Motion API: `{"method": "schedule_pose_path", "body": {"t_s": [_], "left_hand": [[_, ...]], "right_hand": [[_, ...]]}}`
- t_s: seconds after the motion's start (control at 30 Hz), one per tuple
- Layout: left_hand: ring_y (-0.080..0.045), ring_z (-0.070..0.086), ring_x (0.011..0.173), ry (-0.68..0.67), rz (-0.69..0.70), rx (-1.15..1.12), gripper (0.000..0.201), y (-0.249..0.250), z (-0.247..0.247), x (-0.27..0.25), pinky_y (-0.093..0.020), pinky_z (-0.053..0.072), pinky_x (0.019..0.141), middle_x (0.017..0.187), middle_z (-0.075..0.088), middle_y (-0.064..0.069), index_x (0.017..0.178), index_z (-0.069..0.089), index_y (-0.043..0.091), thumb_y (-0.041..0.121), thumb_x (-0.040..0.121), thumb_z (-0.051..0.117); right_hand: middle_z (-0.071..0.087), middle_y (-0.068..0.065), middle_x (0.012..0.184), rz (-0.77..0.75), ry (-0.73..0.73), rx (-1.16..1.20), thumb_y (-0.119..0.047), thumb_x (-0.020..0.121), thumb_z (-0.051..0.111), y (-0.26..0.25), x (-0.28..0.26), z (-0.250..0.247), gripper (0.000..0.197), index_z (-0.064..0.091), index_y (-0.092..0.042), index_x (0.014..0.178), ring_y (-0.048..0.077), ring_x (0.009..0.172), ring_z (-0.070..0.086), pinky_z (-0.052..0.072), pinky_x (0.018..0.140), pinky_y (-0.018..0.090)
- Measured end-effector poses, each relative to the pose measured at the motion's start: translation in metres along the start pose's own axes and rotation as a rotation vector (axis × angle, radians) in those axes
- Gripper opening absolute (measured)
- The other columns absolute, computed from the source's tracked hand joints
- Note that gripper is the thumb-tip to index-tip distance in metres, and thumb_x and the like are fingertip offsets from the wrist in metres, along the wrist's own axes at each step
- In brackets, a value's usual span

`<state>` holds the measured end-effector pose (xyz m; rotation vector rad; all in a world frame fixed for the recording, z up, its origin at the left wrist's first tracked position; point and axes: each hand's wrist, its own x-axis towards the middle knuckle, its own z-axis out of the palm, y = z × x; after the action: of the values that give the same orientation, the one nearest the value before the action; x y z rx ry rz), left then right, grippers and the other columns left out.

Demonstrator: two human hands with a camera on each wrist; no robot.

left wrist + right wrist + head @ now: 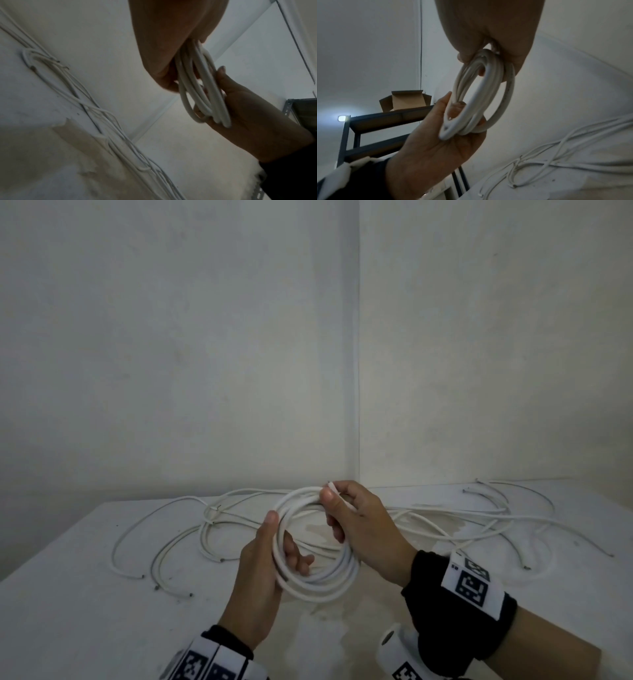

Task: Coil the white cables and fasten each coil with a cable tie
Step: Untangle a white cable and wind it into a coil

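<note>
A coil of white cable (318,587) with several loops hangs upright above the white table (85,628). My left hand (286,542) grips its left and lower side, thumb outside the loops and fingers through the ring. My right hand (334,513) grips the top right of the coil and pinches the cable's free end under the thumb. The left wrist view looks at the coil (202,94) edge-on between the left hand (163,54) and the right hand (248,108). In the right wrist view the coil (488,83) hangs from the right hand (488,33) into the left hand (436,135).
Loose white cables lie tangled across the table behind the hands, some to the left (164,542) and some to the right (479,518). The table stands in a wall corner. A dark metal shelf (385,119) with an open cardboard box (406,101) is off to the left.
</note>
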<state>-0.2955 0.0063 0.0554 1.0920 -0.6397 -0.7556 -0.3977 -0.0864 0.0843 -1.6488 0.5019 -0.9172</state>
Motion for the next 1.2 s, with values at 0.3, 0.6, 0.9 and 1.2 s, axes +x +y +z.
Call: {"method": "schedule_pose_path", "body": {"t_s": [0.3, 0.6, 0.9, 1.2], "left_hand": [[-0.012, 0.030, 0.036, -0.211, -0.166, 0.150, 0.056, 0.020, 0.000, 0.006, -0.030, 0.035, 0.054, 0.039, 0.032, 0.001, 0.061, 0.052, 0.007, 0.054, 0.086, 0.033], [-0.009, 0.025, 0.032, -0.195, -0.133, 0.125, 0.049, 0.017, 0.008, -0.003, -0.021, 0.038, 0.042, 0.038, 0.027, 0.004, 0.068, 0.049, 0.008, 0.056, 0.074, 0.042], [-0.009, 0.022, 0.031, -0.150, -0.163, 0.140, 0.044, 0.020, 0.005, -0.002, -0.023, 0.035, 0.044, 0.037, 0.025, 0.004, 0.061, 0.045, 0.011, 0.053, 0.075, 0.047], [-0.009, 0.023, 0.032, -0.176, -0.195, 0.157, 0.044, 0.016, 0.001, -0.002, -0.023, 0.036, 0.043, 0.038, 0.025, 0.003, 0.065, 0.048, 0.009, 0.052, 0.074, 0.050]], "right_hand": [[0.050, -0.007, 0.060, -0.088, -0.174, -0.147, -0.023, 0.090, 0.055, 0.000, 0.002, -0.011, 0.006, 0.056, -0.018, 0.088, 0.005, 0.048, 0.040, 0.035, 0.049, 0.020], [0.057, -0.017, 0.051, -0.090, -0.141, -0.126, -0.024, 0.089, 0.056, 0.004, 0.004, -0.011, 0.005, 0.054, -0.020, 0.085, -0.001, 0.045, 0.046, 0.036, 0.048, 0.014], [0.055, 0.005, 0.096, -0.282, -0.112, -0.345, -0.039, 0.089, 0.056, 0.007, 0.004, -0.021, 0.024, 0.035, -0.030, 0.080, 0.013, 0.073, 0.060, 0.047, 0.068, 0.024], [0.053, 0.000, 0.083, -0.499, -0.086, -0.644, -0.051, 0.083, 0.042, 0.005, 0.010, -0.026, 0.047, 0.054, -0.005, 0.087, 0.011, 0.066, 0.043, 0.036, 0.063, 0.020]]}}
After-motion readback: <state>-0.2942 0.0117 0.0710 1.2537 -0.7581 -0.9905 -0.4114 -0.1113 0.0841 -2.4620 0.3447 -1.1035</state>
